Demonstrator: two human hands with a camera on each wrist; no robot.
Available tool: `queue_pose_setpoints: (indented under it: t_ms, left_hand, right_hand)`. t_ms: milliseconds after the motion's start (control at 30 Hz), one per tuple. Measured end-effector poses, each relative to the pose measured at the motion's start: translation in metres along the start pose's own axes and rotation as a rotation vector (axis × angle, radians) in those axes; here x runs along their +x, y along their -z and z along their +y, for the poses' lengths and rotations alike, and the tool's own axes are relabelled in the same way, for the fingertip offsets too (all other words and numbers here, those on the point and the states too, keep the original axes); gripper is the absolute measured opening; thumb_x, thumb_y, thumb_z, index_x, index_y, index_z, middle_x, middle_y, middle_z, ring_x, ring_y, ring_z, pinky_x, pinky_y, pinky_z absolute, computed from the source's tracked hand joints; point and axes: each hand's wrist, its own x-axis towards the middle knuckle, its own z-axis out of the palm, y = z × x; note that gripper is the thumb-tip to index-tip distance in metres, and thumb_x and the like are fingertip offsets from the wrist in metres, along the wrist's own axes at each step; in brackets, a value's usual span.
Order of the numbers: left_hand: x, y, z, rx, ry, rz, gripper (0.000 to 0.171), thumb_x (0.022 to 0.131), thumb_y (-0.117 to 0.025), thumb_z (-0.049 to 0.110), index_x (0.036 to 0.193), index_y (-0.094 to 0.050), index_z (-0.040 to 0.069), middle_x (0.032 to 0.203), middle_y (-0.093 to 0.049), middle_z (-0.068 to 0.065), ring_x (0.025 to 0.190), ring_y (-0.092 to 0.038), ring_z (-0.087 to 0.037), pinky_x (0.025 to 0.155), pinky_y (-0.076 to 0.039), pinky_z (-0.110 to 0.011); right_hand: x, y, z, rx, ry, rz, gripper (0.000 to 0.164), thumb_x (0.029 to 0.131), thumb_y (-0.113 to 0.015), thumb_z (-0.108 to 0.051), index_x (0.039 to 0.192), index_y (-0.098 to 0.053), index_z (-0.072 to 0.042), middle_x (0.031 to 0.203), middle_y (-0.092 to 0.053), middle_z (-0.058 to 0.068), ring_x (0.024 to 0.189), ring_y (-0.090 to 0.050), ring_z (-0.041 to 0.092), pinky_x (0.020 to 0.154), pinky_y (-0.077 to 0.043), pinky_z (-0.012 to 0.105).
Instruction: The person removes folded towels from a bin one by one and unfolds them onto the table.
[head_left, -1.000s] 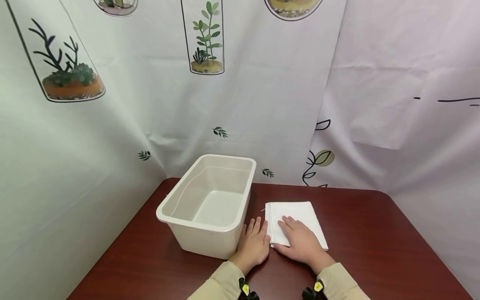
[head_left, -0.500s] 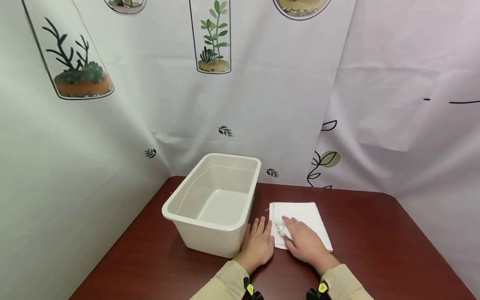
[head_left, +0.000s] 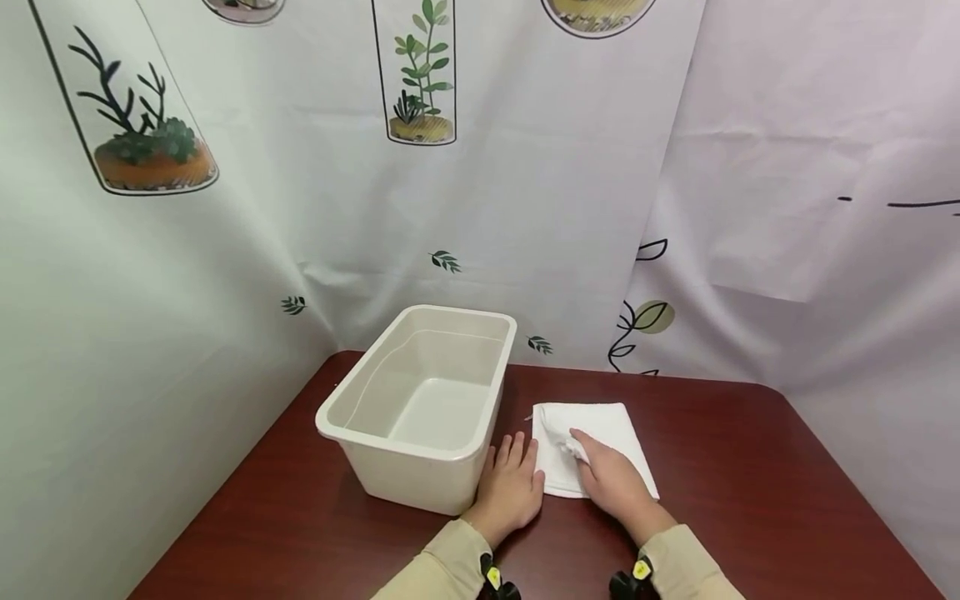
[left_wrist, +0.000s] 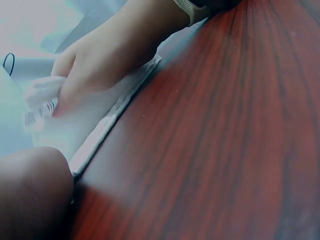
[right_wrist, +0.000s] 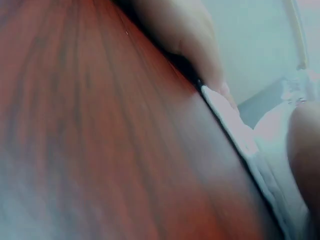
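A folded white cloth (head_left: 611, 425) lies flat on the table, right of the tub. My right hand (head_left: 617, 485) pinches a raised, bunched fold of its top layer between thumb and fingers. In the left wrist view, the bunched cloth (left_wrist: 42, 95) stands up from the right hand (left_wrist: 102, 65), with small dark and red marks on it. My left hand (head_left: 510, 487) rests with straight fingers on the table between tub and cloth, its thumb side at the cloth's left edge. In the right wrist view, the cloth's edge (right_wrist: 240, 132) runs from the left hand (right_wrist: 185, 37) towards the right.
A deep cream plastic tub (head_left: 416, 483) with nothing inside stands close beside the left hand. The dark red wooden table (head_left: 765, 492) extends to both sides. Behind it hangs a white curtain (head_left: 555, 192) printed with plants.
My right hand goes from lying flat on the cloth to gathering and pinching up a fold of it. The left hand and tub stay put; the head view shifts slightly.
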Motion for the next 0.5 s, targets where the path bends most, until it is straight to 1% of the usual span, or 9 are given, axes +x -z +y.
queue_pose_setpoints:
  t_ms: [100, 167, 267, 333, 367, 433, 500]
  left_hand:
    - [0.001, 0.0, -0.001, -0.007, 0.0, -0.01, 0.051, 0.105, -0.044, 0.035, 0.15, -0.05, 0.012, 0.156, -0.044, -0.013, 0.146, -0.036, -0.034, 0.116, -0.03, -0.056]
    - [0.002, 0.001, -0.001, -0.018, 0.001, -0.019, 0.051, 0.104, -0.045, 0.034, 0.149, -0.05, 0.011, 0.156, -0.044, -0.013, 0.146, -0.035, -0.035, 0.116, -0.029, -0.057]
    - [0.002, 0.003, 0.0, -0.03, 0.01, -0.039, 0.051, 0.105, -0.044, 0.034, 0.15, -0.049, 0.011, 0.157, -0.042, -0.013, 0.147, -0.034, -0.035, 0.116, -0.028, -0.057]
    - [0.002, 0.006, 0.002, -0.029, 0.012, -0.053, 0.051, 0.105, -0.044, 0.033, 0.15, -0.05, 0.01, 0.157, -0.043, -0.013, 0.147, -0.034, -0.035, 0.116, -0.028, -0.056]
    - [0.001, 0.007, 0.002, -0.027, 0.012, -0.052, 0.051, 0.105, -0.045, 0.033, 0.15, -0.05, 0.01, 0.156, -0.043, -0.013, 0.147, -0.035, -0.035, 0.116, -0.029, -0.056]
    - [0.001, 0.006, 0.001, -0.016, 0.008, -0.042, 0.05, 0.105, -0.042, 0.032, 0.15, -0.05, 0.011, 0.156, -0.043, -0.013, 0.146, -0.035, -0.034, 0.116, -0.029, -0.055]
    - [0.0, 0.008, 0.001, -0.016, 0.003, -0.036, 0.049, 0.105, -0.043, 0.032, 0.149, -0.051, 0.011, 0.155, -0.044, -0.013, 0.145, -0.037, -0.034, 0.115, -0.03, -0.055]
  right_hand:
    - [0.002, 0.005, 0.003, 0.055, -0.054, 0.052, 0.043, 0.096, -0.061, -0.009, 0.138, -0.059, -0.004, 0.116, -0.07, 0.024, 0.104, -0.069, 0.04, 0.089, -0.053, 0.055]
    - [0.002, 0.01, 0.007, 0.098, -0.087, 0.075, 0.044, 0.097, -0.059, -0.008, 0.14, -0.056, -0.003, 0.115, -0.069, 0.028, 0.106, -0.068, 0.043, 0.09, -0.052, 0.057]
    - [0.001, 0.016, 0.017, 0.18, -0.146, 0.1, 0.046, 0.1, -0.054, -0.008, 0.146, -0.051, -0.003, 0.127, -0.063, 0.03, 0.117, -0.061, 0.047, 0.097, -0.048, 0.061]
    - [-0.002, 0.02, 0.024, 0.254, -0.185, 0.133, 0.047, 0.102, -0.052, -0.008, 0.148, -0.049, -0.004, 0.135, -0.058, 0.029, 0.124, -0.056, 0.048, 0.102, -0.044, 0.062]
    - [-0.003, 0.022, 0.028, 0.291, -0.213, 0.142, 0.047, 0.103, -0.05, -0.009, 0.15, -0.048, -0.006, 0.139, -0.056, 0.028, 0.128, -0.053, 0.048, 0.104, -0.042, 0.062]
    - [-0.006, 0.028, 0.034, 0.362, -0.276, 0.162, 0.047, 0.105, -0.047, -0.011, 0.152, -0.045, -0.009, 0.146, -0.05, 0.025, 0.134, -0.047, 0.047, 0.109, -0.037, 0.062]
    - [-0.009, 0.033, 0.039, 0.423, -0.343, 0.182, 0.047, 0.106, -0.045, -0.016, 0.153, -0.044, -0.01, 0.15, -0.047, 0.023, 0.138, -0.043, 0.044, 0.112, -0.033, 0.06]
